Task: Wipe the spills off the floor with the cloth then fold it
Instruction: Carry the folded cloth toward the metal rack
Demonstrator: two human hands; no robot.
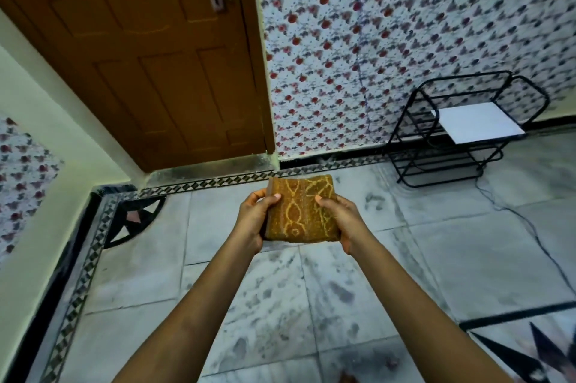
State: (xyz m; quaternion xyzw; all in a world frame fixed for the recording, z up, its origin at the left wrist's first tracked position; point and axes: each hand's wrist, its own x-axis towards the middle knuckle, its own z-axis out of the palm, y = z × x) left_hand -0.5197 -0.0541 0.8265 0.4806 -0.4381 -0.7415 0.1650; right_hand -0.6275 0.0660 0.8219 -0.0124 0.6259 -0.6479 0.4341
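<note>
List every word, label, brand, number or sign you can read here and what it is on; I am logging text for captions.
None: no readable text appears anywhere.
The cloth, held by the left hand and right hand, bears only a yellow pattern.
The white board on the black rack looks blank.
The door carries no lettering.

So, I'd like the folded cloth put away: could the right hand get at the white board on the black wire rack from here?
Probably not yet: the right hand is shut on the folded mustard patterned cloth, and the white board on the black wire rack lies well off across open floor.
</note>
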